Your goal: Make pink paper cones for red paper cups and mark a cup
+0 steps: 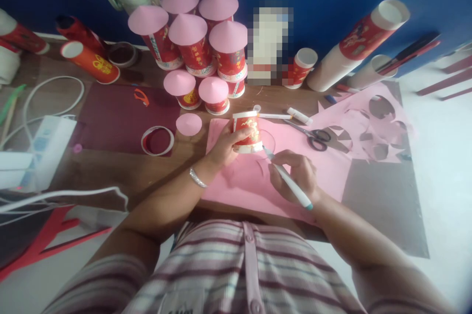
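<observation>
My left hand (225, 144) is wrapped round a short red paper tube (246, 122) with white rims and gold print, held above a pink paper sheet (317, 176). My right hand (295, 171) grips a white marker (293, 186) with a teal end. The marker's tip is at the lower right rim of the tube; whether it touches cannot be told. A curved line shows on the pink sheet beside the tube. Black-handled scissors (317, 139) and a glue stick (299, 116) lie further back on the right.
Several red tubes with pink cone tops (188, 31) stand at the back. Cut pink scraps (387, 122) lie at right, near a tall tube (357, 43). A cardboard ring (158, 140) rests on a maroon sheet (110, 117); a white power strip (47, 152) is at left.
</observation>
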Demonstrator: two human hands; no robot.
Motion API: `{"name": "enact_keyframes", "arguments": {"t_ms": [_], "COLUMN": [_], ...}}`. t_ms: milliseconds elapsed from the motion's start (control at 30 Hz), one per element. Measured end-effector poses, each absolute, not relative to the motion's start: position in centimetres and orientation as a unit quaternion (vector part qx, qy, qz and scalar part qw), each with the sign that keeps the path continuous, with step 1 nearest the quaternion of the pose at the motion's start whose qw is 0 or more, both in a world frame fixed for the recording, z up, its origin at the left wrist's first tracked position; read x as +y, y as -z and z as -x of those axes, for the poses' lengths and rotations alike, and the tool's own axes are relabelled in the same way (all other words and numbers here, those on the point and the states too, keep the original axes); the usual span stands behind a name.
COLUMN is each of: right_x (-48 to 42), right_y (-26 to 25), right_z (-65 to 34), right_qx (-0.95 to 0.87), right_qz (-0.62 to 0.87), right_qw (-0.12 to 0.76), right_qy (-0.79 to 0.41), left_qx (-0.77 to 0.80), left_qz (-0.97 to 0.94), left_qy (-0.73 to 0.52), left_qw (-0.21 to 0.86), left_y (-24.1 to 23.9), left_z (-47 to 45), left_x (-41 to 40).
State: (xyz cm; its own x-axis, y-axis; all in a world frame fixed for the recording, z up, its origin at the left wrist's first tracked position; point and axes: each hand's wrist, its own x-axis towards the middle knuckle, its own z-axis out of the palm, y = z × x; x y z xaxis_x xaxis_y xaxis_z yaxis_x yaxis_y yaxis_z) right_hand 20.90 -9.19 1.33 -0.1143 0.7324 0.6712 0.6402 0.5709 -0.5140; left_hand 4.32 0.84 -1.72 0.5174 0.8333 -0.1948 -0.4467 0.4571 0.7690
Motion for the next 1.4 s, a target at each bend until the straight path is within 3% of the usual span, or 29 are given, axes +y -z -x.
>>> {"name": "enact_keyframes", "arguments": {"t_ms": [1400], "right_x": [-8.93], "right_y": [-1.41], "right_z": [-20.82], "right_qx": [-0.782], "right_qz": [0.422], "right_qw": [0.455], "right_qy": [-0.049], "left_qx": [0.286], "left_qz": [-0.394], "left_qy": [-0.394], "left_qw": [0.779], "left_y": [1.39], "left_z": [-4.35], "left_x": [0.60]}}
